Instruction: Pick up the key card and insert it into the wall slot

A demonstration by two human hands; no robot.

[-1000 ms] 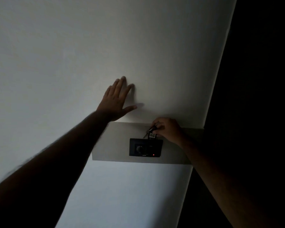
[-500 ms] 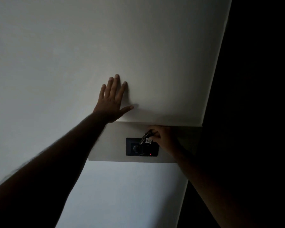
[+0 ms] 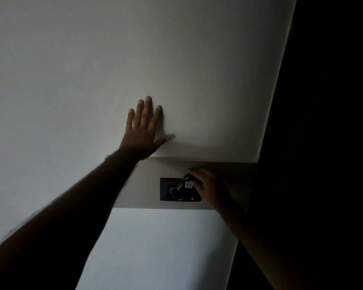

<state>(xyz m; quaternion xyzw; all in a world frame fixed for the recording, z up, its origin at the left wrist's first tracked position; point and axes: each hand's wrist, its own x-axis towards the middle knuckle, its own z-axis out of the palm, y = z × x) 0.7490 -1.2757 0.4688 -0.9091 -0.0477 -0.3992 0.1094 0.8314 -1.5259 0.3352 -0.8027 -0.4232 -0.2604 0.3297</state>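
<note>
Fingers of the right hand [image 3: 210, 188] are pinching the small white-tagged key card [image 3: 188, 184] just above the black rectangular wall slot [image 3: 179, 189], long axis pointing down-left; the left hand [image 3: 142, 133] is lying spread flat, farther up-left.

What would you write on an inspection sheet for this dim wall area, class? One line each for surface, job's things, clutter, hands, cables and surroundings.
Surface: pale wall, with a raised grey panel across it.
Job's things: black wall unit set in the panel, small red light lit; white tag with a metal key at the unit's top; whether it is in the slot cannot be told.
Clutter: nothing seen.
Hands: left hand spread flat on the wall above the panel; right hand pinching the tag at the unit.
Cables: nothing seen.
Surroundings: very dark space to the right of the wall edge.
</note>
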